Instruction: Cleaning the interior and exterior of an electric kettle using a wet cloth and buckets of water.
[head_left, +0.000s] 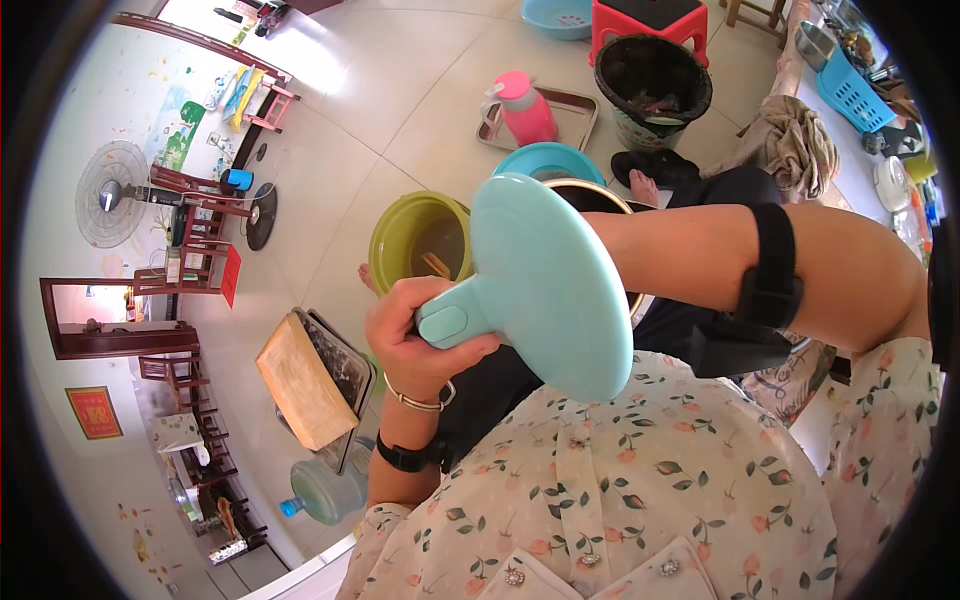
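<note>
My left hand (409, 334) grips the short handle of a mint-green pan (555, 292), held up in front of my chest. The pan's smooth, rounded outer side is turned towards me, and its inside is hidden. My right forearm (675, 251) reaches in from the right, and the right hand is out of sight behind the pan. Beneath the pan, partly covered, stands a dark-inside vessel with a pale rim (592, 184). Left of it is a yellow-green bucket (379, 240) holding murky liquid and a light brown piece (435, 264).
A turquoise basin (551, 156), a pink jug (525, 112) on a metal tray (581, 112) and a black-lined bin (652, 82) stand ahead. To the left are a wooden block (304, 382) on trays and a water bottle (326, 487). A cluttered table (832, 112) is at right.
</note>
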